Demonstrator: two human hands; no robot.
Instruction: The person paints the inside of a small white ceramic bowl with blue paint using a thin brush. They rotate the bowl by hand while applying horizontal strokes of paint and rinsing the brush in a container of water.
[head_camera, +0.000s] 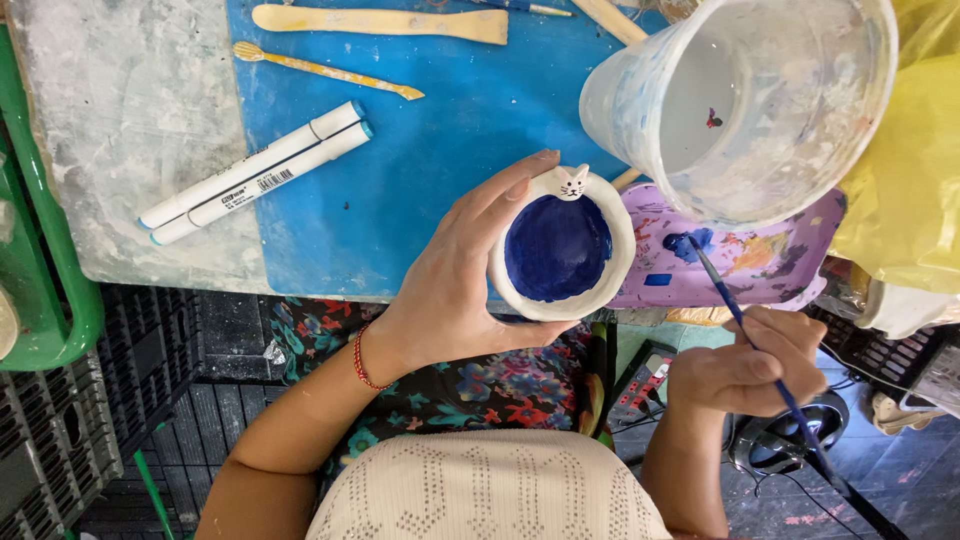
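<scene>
Over the table edge, our left hand (455, 285) cups the blue-glazed bowl (560, 250) with fingers wrapped round it, while right hand (745, 360) pinches the brush (745, 335), tip up-left in the palette (760, 255) just right of the bowl.

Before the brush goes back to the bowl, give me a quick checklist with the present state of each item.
1. Left hand grips the small white bowl firmly: ok, fingers wrap its side.
2. Bowl's blue inside faces up: ok.
3. Cat figure on the rim free of blue paint: ok, looks white.
4. Right hand holds the paintbrush: ok.
5. Brush tip loaded: cannot tell; it touches a blue patch on the purple palette.
6. Water in the plastic cup: cannot tell.
</scene>
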